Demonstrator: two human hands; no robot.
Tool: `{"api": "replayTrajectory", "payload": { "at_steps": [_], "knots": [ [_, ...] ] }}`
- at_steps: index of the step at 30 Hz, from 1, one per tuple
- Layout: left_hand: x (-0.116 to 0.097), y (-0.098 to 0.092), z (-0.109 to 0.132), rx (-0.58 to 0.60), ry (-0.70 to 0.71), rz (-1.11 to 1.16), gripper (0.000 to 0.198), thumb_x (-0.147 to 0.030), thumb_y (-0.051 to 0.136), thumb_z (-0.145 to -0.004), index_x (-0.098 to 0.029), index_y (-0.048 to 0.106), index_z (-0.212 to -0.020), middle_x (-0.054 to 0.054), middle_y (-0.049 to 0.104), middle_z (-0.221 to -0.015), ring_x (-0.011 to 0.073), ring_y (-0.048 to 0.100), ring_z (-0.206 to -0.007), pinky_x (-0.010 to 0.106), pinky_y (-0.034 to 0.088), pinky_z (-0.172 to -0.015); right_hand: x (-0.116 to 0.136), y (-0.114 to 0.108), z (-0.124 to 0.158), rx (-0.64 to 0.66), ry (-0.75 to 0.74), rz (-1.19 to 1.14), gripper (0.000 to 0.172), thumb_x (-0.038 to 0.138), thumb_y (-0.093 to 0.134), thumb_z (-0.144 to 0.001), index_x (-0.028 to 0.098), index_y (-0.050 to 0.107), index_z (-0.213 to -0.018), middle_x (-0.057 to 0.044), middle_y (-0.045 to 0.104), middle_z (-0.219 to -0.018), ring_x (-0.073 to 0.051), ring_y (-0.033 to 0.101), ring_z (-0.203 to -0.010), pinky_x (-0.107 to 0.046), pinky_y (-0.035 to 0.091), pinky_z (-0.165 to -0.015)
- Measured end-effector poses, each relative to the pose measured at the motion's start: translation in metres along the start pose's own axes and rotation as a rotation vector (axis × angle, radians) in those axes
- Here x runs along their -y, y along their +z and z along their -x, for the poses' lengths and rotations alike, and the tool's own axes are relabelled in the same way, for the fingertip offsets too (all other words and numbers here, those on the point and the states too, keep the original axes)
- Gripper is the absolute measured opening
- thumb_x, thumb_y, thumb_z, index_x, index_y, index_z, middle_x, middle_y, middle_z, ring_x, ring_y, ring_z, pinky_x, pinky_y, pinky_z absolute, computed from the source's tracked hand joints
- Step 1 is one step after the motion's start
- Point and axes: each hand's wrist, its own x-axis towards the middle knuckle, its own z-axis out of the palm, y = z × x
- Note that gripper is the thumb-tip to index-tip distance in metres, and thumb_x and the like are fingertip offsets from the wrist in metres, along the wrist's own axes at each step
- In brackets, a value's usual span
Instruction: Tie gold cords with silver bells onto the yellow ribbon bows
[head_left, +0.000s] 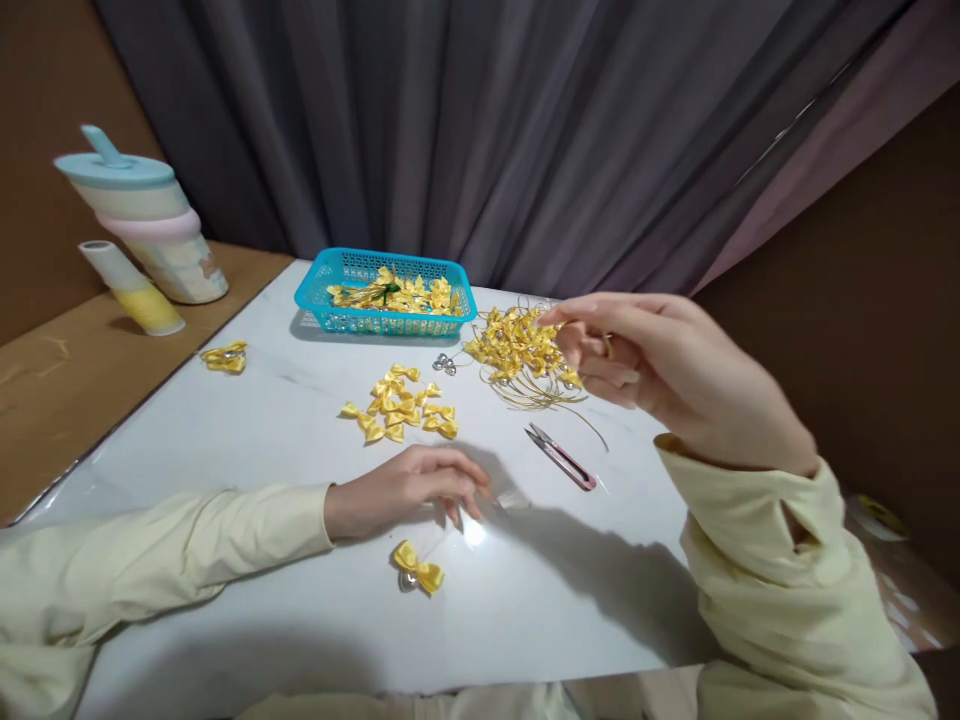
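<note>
My left hand (412,490) rests low over the white table, fingers loosely bent and a little apart, with nothing visible in them. Just in front of it lies a yellow satin bow (418,568) with a small silver bell beneath. A faint clear thread seems to run from the bow toward that hand. Raised at the right, my right hand (637,360) is closed, thumb and index fingertip pinched together; anything between them is too fine to make out. Behind its fingers is a heap of yellow bows with gold cords (517,345). Thread snips (561,458) lie below it.
Loose yellow bows (401,405) lie mid-table, with small silver bells (444,364) nearby. A blue basket (315,300) holds more bows. Another bow piece (225,357) is at the left. A tumbler (161,240) and a yellow thread spool (146,305) stand on cardboard. A dark curtain (450,120) hangs behind.
</note>
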Motion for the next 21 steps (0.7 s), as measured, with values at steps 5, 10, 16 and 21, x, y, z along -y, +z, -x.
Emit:
{"api": "replayTrajectory", "payload": {
  "at_steps": [5, 10, 16, 21],
  "knots": [
    [-0.013, -0.006, 0.011, 0.092, 0.184, -0.363, 0.03, -0.023, 0.056, -0.08, -0.016, 0.059, -0.108, 0.01, 0.062, -0.111, 0.0234, 0.056, -0.102, 0.033, 0.043, -0.086, 0.03, 0.004, 0.019, -0.045, -0.159, 0.054, 0.029, 0.008, 0.041, -0.089, 0.012, 0.069, -0.08, 0.002, 0.053, -0.06, 0.0, 0.04, -0.037, -0.013, 0.032, -0.032],
    [-0.015, 0.0, 0.008, 0.02, 0.19, -0.602, 0.055, -0.024, 0.062, -0.077, -0.022, 0.043, -0.128, 0.011, 0.051, -0.126, 0.0269, 0.049, -0.113, 0.039, 0.038, -0.095, 0.053, 0.004, 0.035, -0.077, -0.317, 0.229, 0.027, 0.013, 0.046, -0.088, 0.016, 0.072, -0.084, 0.001, 0.055, -0.057, 0.002, 0.034, -0.03, -0.013, 0.034, -0.026],
    [-0.006, 0.012, -0.025, -0.059, 0.084, -0.286, 0.073, -0.041, 0.068, -0.074, -0.021, 0.028, -0.133, 0.016, 0.047, -0.121, 0.0227, 0.06, -0.094, 0.034, 0.048, -0.074, 0.071, -0.001, 0.034, -0.175, -0.398, 0.346, 0.025, 0.017, 0.049, -0.088, 0.022, 0.074, -0.084, 0.002, 0.057, -0.063, 0.003, 0.035, -0.036, -0.014, 0.033, -0.031],
    [-0.006, 0.028, -0.032, -0.002, -0.035, 0.003, 0.082, -0.038, 0.073, -0.071, -0.027, 0.024, -0.135, 0.018, 0.046, -0.126, 0.0189, 0.064, -0.082, 0.034, 0.05, -0.072, 0.074, 0.002, 0.027, -0.244, -0.333, 0.313, 0.027, 0.017, 0.05, -0.088, 0.024, 0.074, -0.078, 0.001, 0.058, -0.065, 0.002, 0.034, -0.039, -0.018, 0.03, -0.033]
  ]
}}
